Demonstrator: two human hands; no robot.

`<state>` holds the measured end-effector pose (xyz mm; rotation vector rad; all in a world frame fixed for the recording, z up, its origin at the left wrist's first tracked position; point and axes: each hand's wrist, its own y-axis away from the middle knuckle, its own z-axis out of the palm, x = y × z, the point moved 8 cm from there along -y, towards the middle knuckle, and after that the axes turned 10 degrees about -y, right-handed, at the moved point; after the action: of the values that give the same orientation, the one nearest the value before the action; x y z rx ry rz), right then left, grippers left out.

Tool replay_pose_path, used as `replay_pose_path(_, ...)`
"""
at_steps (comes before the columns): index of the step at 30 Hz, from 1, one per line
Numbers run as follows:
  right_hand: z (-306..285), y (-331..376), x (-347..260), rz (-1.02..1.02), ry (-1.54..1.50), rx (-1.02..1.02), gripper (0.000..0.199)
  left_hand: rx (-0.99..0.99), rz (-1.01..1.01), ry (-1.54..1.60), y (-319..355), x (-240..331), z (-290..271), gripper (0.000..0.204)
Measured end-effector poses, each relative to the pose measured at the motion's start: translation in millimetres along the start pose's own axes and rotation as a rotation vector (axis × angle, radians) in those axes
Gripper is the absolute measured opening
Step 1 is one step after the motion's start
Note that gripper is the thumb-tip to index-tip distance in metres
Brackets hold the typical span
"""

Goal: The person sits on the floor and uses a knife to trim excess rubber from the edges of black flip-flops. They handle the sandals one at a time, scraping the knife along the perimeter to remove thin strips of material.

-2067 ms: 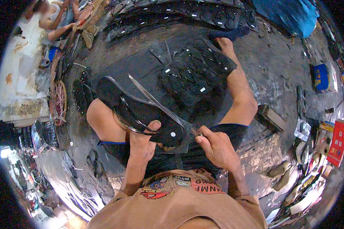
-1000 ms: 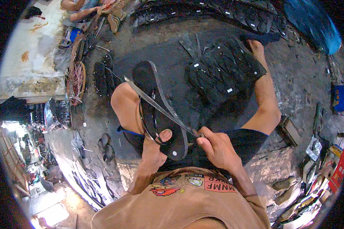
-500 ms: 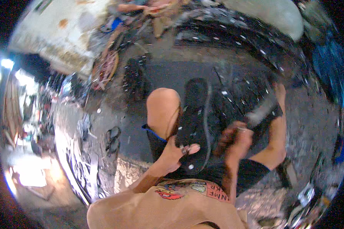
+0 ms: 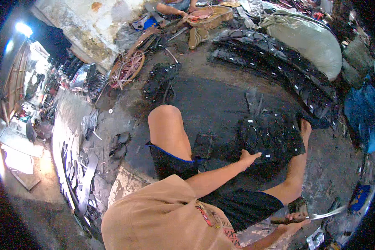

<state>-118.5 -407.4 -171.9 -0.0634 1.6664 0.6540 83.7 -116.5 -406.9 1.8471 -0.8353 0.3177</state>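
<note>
My left hand (image 4: 249,158) reaches onto a pile of black strap-like pieces (image 4: 275,133) with small white labels, lying between my legs. Its visible fingers are stretched and apart at the near edge of the pile; the undersides are hidden. Low on the right, beside my thigh, my right hand (image 4: 295,221) is closed round a tool with a wooden handle (image 4: 280,220) and a long shiny metal end (image 4: 330,213). The kind of tool is hard to make out. A flat black piece (image 4: 204,143) lies near my left knee.
A long row of black labelled pieces (image 4: 275,62) curves past a large pale sack (image 4: 306,39). Another black heap (image 4: 160,81) and a round basket (image 4: 127,71) lie far left. Dark sandals (image 4: 120,145) are on the floor. Another person's hands (image 4: 185,16) work beside a wooden block (image 4: 221,18).
My left hand has gone from my lap, where it held a small piece, out to the black pile. My right hand has moved from before me down to the lower right with the tool.
</note>
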Motion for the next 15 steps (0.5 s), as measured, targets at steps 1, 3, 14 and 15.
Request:
replay_pose_path(1, -13.1, -0.8, 2.7, 0.002, 0.021, 0.032, 0.047, 0.021, 0.048, -0.042, -5.2, 5.5, 4.0, 0.105)
replay_pose_path(3, -28.4, 0.9, 8.3, 0.007, 0.066, 0.039, 0.05, 0.082, 0.134, -0.113, -17.0, 16.2, -3.4, 0.1)
replay_pose_path(14, 134.4, 134.3, -6.9, 0.158, 0.292, -0.665, 0.026, -0.011, 0.086, 0.128, -8.5, 70.4, -137.6, 0.051)
replay_pose_path(15, 143.3, 135.5, 8.6, 0.142, 0.419, -0.755, 0.024, -0.144, -0.021, 0.184, 13.8, 88.5, -136.1, 0.046)
